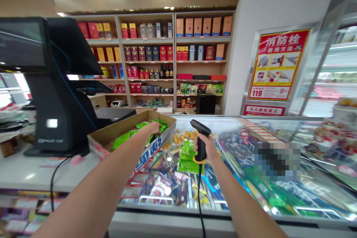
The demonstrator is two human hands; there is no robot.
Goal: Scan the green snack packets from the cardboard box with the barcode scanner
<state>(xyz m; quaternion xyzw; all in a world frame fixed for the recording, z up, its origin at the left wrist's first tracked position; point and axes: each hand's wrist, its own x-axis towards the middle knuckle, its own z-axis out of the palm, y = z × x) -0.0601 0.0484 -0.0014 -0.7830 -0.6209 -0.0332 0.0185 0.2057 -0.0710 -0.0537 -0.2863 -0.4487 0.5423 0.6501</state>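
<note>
Right hand [203, 148]: fingers wrapped round the grip of a black handheld barcode scanner [201, 134], head up (likely light, stiff plastic; grip is the natural hold). Left hand [154, 128]: fingertips down among green foil snack packets [122, 140], pinch or not impossible to tell. Packets look soft and slippery, best taken by sealed edge. Open cardboard carton [111, 134] holds them, beside scanner, at end of glass-topped freezer [306, 119].

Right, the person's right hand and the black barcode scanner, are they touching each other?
Touching. The head view shows the right hand closed around the handle of the black barcode scanner, with no gap between them.
</note>
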